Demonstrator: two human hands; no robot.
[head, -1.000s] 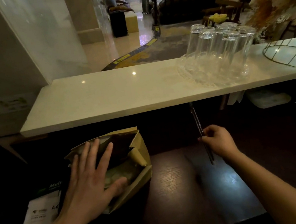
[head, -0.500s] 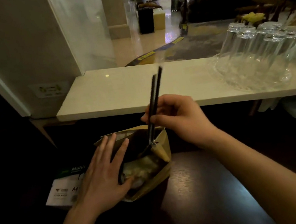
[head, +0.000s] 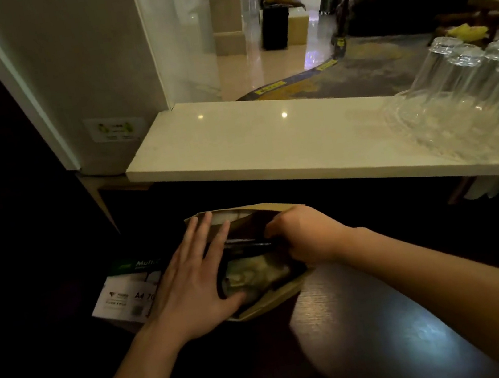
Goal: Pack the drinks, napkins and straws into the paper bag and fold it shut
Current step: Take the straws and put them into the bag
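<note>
The open brown paper bag (head: pixel 267 297) sits on the dark wooden table (head: pixel 376 331). Left hand (head: pixel 191 288) lies flat, fingers spread, against the bag's left side, not gripping. Right hand (head: pixel 305 235) is inside the mouth, grip closed on thin black straws (head: pixel 245 243) lying across the top. Pale crumpled napkins (head: pixel 255 277) sit underneath.

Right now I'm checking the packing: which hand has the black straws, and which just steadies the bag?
The right hand grips the black straws inside the paper bag; the left hand lies flat and open across the bag's near-left rim.
</note>
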